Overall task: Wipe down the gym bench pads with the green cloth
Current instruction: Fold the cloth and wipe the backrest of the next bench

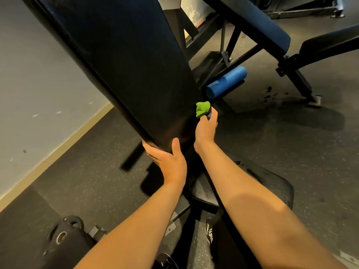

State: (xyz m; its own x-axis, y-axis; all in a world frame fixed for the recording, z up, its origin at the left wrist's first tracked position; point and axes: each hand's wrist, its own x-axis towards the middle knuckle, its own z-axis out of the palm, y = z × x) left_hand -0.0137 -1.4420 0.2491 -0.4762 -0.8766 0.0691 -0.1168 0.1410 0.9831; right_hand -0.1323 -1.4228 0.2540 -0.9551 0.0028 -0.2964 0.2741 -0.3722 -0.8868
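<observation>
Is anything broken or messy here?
Yes. Black crumbs lie scattered on the floor near the blue foam roller, like bits shed from something. The seat pad also looks ragged along its far edge, as if it is crumbling.

A gym — padded incline bench, a second blue-padded bench on black steel frames, blue foam roller, speckled rubber flooring.
</observation>
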